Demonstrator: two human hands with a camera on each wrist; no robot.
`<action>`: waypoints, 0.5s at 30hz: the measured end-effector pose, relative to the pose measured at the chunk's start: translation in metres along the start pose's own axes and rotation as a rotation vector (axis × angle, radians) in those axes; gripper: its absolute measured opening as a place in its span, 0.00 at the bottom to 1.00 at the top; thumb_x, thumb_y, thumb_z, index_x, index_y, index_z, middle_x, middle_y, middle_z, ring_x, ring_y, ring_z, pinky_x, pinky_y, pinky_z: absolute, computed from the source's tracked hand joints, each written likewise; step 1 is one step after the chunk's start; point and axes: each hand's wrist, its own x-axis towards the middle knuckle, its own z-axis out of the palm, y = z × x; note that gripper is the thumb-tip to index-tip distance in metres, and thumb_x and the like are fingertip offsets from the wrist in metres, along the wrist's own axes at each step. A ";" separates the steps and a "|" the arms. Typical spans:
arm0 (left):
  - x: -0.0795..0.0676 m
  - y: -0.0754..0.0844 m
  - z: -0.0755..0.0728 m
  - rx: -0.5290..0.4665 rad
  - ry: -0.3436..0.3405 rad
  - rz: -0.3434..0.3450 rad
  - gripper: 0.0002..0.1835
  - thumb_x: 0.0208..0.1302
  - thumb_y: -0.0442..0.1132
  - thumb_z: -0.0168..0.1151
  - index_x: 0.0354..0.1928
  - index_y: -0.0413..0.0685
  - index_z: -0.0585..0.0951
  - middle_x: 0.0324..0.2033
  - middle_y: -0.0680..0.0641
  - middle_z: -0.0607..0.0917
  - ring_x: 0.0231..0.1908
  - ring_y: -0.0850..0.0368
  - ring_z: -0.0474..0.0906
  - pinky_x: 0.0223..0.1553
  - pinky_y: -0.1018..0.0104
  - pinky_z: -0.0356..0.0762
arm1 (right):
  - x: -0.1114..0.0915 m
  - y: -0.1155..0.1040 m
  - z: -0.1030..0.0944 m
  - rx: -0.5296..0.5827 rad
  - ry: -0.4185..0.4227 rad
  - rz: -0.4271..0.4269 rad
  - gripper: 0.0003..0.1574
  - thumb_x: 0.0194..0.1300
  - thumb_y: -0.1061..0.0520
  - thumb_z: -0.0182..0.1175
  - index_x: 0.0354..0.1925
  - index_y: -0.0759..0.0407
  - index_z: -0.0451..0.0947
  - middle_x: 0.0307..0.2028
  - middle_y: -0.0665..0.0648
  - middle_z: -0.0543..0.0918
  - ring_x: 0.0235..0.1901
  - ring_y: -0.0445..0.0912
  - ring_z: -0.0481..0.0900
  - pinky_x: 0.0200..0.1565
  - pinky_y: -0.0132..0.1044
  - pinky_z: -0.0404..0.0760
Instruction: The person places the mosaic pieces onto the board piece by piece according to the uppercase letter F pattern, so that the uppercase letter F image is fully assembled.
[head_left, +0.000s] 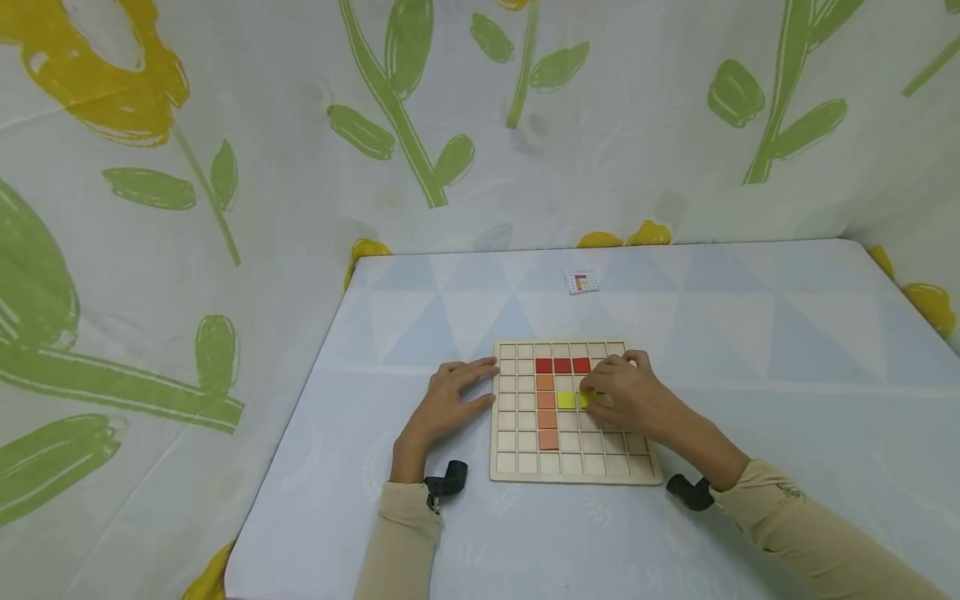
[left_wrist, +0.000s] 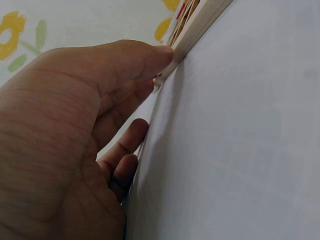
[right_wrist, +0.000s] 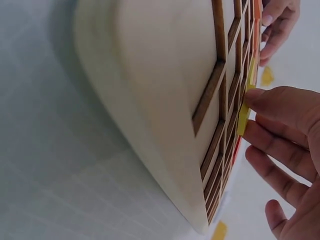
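Observation:
A square wooden grid board (head_left: 570, 480) lies on the table. Near its top is a row of three red tiles (head_left: 562, 366), and a column of several orange tiles (head_left: 547, 401) runs down below the left one. One yellow tile (head_left: 566, 401) sits in a cell beside that column. Between thumb and fingertips, my right hand (head_left: 630, 397) pinches another yellow tile (right_wrist: 243, 119) at the board's surface, just right of the first. My left hand (head_left: 444, 405) touches the board's left edge with its fingers loosely extended; in the left wrist view the thumb (left_wrist: 135, 60) meets the board's side.
Behind the board lies a small card (head_left: 582, 282) with a coloured grid pattern. The table (head_left: 780, 367) has a pale blue triangle-patterned cover. Leaf-and-flower fabric (head_left: 600, 125) hangs behind and at the sides. A black wrist mount (head_left: 447, 479) is on the left wrist.

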 end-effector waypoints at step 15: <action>0.001 0.000 0.000 -0.021 0.005 -0.009 0.25 0.67 0.48 0.65 0.66 0.63 0.78 0.68 0.68 0.70 0.66 0.53 0.61 0.65 0.47 0.57 | -0.004 -0.002 0.002 -0.022 -0.018 0.057 0.13 0.55 0.57 0.75 0.40 0.53 0.86 0.42 0.51 0.87 0.51 0.53 0.78 0.54 0.60 0.66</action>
